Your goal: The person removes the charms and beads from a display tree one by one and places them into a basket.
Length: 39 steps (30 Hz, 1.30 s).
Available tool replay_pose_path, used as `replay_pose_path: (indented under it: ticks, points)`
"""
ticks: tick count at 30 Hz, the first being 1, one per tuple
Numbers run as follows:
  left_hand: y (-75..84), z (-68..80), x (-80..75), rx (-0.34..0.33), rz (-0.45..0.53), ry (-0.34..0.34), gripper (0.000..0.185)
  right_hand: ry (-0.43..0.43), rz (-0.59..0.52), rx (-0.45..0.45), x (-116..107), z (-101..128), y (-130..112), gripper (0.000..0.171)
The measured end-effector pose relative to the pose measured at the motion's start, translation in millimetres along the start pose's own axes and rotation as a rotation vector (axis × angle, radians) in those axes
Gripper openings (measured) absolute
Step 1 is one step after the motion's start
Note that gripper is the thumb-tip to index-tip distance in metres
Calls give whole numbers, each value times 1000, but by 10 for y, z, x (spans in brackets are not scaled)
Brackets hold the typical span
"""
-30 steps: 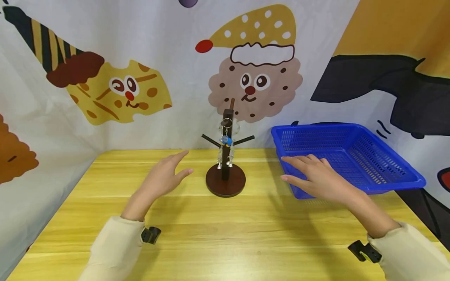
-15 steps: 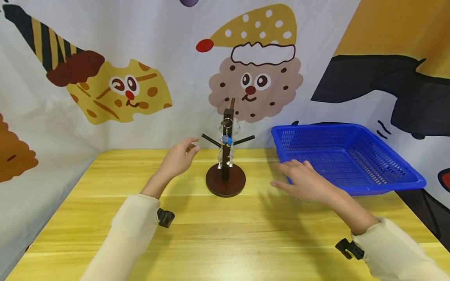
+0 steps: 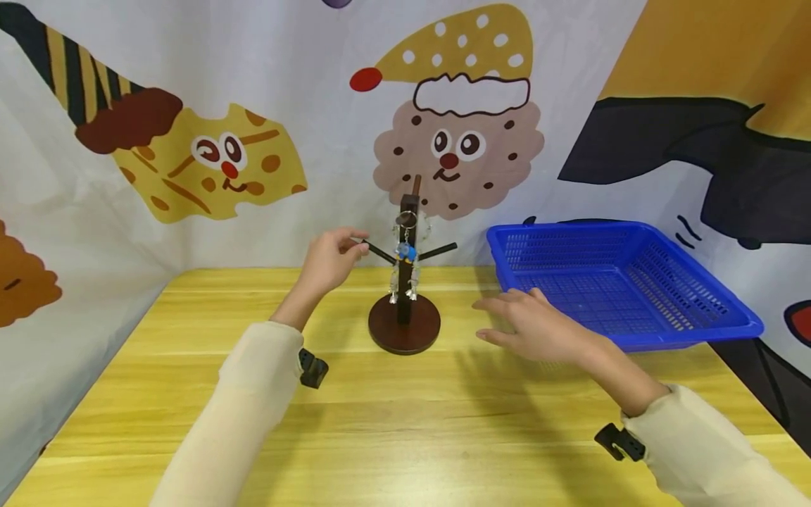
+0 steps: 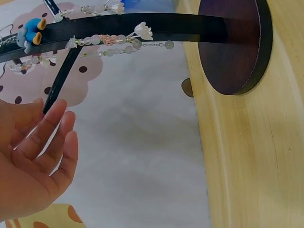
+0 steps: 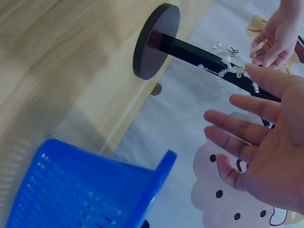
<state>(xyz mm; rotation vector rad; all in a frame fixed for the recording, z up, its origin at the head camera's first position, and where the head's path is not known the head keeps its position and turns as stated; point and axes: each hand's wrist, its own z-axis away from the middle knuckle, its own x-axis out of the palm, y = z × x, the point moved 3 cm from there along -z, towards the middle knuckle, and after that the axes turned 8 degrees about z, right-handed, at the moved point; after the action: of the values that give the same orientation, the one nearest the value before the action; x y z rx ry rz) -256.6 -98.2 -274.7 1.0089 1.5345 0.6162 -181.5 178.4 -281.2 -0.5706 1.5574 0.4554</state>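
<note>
A dark wooden display stand with a round base stands upright on the table. Its thin black side arms slant outward from the post. My left hand pinches the tip of the left side arm between thumb and forefinger, the other fingers loosely bent. On the post hangs a keychain with a small blue figure. Beaded strings with white flower charms hang beside it. Right of the stand, my right hand hovers over the table, fingers spread and holding nothing.
A blue plastic basket with perforated sides sits at the table's right, just behind my right hand. The yellow wood-grain table ends at a printed cloth backdrop close behind the stand.
My left hand has moved right and up to the stand's left side arm, and its thumb and forefinger have closed on the tip. My right hand has drifted left, away from the basket.
</note>
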Motion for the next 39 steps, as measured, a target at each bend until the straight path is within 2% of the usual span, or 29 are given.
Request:
replay_pose_path:
  ticks: [5, 9, 13, 23, 27, 39]
  points:
    - [-18, -22, -12, -32, 11, 6, 24, 2, -82, -56, -102, -92, -43, 35]
    - [-27, -28, -19, -36, 12, 1, 23, 11, -175, -102, -220, -211, -78, 32]
    - [-28, -23, -25, -33, 16, -4, 23, 34, -215, -115, -354, -364, -116, 29]
    - [-40, 6, -29, -20, 34, -15, 25, 104, -238, -89, -622, -662, -227, 21]
    - [-59, 4, -27, -24, 35, -16, 25, 142, -251, -87, -654, -759, -244, 18]
    - [-81, 8, -25, -32, 41, -25, 26, 251, -279, 17, -716, -1000, -261, 11]
